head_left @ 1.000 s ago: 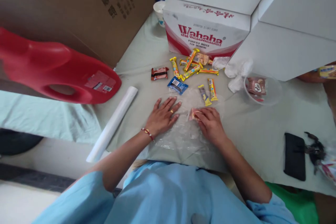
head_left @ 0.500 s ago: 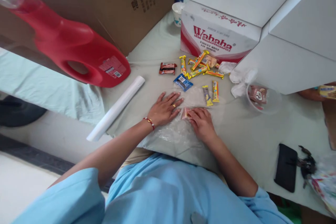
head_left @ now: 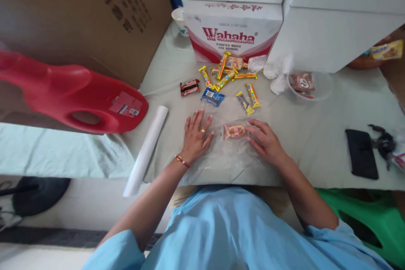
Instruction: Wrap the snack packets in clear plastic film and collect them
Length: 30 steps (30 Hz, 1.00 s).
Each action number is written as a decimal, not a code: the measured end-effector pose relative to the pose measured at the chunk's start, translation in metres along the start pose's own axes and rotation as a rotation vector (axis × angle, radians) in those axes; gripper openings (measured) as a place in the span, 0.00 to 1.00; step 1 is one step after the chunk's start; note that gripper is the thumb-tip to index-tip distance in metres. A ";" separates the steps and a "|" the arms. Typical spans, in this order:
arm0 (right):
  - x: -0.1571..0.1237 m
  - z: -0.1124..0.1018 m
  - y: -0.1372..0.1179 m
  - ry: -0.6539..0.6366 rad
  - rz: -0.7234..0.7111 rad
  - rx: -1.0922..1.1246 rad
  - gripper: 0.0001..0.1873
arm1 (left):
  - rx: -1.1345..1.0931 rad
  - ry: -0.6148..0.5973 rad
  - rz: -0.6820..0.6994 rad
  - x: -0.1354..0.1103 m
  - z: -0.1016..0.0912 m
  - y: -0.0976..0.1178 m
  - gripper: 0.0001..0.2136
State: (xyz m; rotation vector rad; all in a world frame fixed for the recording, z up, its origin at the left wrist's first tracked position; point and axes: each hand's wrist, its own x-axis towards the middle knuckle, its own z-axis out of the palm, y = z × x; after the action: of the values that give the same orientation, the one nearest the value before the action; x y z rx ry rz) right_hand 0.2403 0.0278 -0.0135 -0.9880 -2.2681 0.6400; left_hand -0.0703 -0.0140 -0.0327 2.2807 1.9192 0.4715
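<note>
My left hand [head_left: 196, 135] lies flat, fingers spread, on a clear plastic sheet [head_left: 228, 154] spread over the table's near edge. My right hand [head_left: 265, 141] rests on the same sheet with fingers extended, their tips touching a small pink wrapped snack [head_left: 234, 131] that lies on the plastic between the hands. Neither hand grips anything. Beyond the sheet lie several wrapped candy bars: yellow ones [head_left: 249, 99], a blue one [head_left: 212, 97] and a dark red one [head_left: 190, 87].
A white roll [head_left: 146, 150] lies left of my left hand, a red jug [head_left: 79, 97] further left. A Wahaha carton [head_left: 232, 36], white boxes [head_left: 335, 38], a clear bowl [head_left: 311, 86], crumpled tissue [head_left: 278, 76] stand behind. A black wallet [head_left: 361, 153] with keys lies right.
My right hand has opened off the pink snack, which now lies uncovered on the plastic beside its fingertips. The left hand stays flat. The camera view has shifted.
</note>
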 end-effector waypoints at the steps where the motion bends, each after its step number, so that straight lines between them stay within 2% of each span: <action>1: -0.014 -0.006 -0.005 0.020 0.039 0.015 0.17 | -0.019 0.020 0.026 -0.009 -0.002 -0.001 0.26; 4: -0.057 -0.015 -0.019 -0.017 0.116 0.022 0.16 | -0.111 -0.069 0.172 -0.040 -0.007 -0.008 0.26; 7: -0.091 -0.009 -0.023 -0.088 0.125 -0.048 0.26 | -0.162 -0.160 0.214 -0.066 -0.010 -0.015 0.31; 8: -0.097 -0.006 -0.022 -0.103 0.119 -0.072 0.26 | -0.175 -0.180 0.215 -0.072 -0.010 -0.017 0.34; 11: -0.106 0.001 -0.019 -0.095 0.102 -0.108 0.13 | -0.219 -0.249 0.246 -0.084 -0.013 -0.021 0.41; 13: -0.106 0.001 -0.021 -0.083 0.095 -0.103 0.12 | -0.234 -0.279 0.261 -0.090 -0.017 -0.022 0.33; 15: -0.103 -0.006 -0.026 -0.128 0.089 -0.078 0.11 | -0.244 -0.285 0.264 -0.094 -0.020 -0.023 0.21; 16: -0.101 -0.012 -0.030 -0.175 0.090 -0.053 0.10 | -0.252 -0.285 0.262 -0.097 -0.022 -0.023 0.19; 19: -0.088 -0.032 -0.043 -0.280 0.132 0.012 0.09 | -0.298 -0.290 0.252 -0.101 -0.026 -0.024 0.19; 22: -0.060 -0.035 -0.050 -0.187 0.152 -0.027 0.13 | -0.362 -0.269 0.215 -0.100 -0.030 -0.021 0.23; 24: -0.038 -0.021 -0.051 -0.155 0.077 -0.080 0.15 | -0.396 -0.253 0.182 -0.095 -0.032 -0.018 0.25; 27: -0.009 0.015 -0.050 -0.277 -0.051 -0.195 0.22 | -0.407 -0.268 0.120 -0.089 -0.034 -0.011 0.25; 30: 0.004 0.046 -0.047 -0.345 -0.077 -0.315 0.30 | -0.350 -0.293 0.095 -0.089 -0.033 -0.010 0.21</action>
State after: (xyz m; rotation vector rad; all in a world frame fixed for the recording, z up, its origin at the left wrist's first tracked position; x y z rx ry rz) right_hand 0.1837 -0.0071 -0.0161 -0.9873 -2.7611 0.4545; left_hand -0.1031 -0.1026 -0.0187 2.0842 1.4675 0.4177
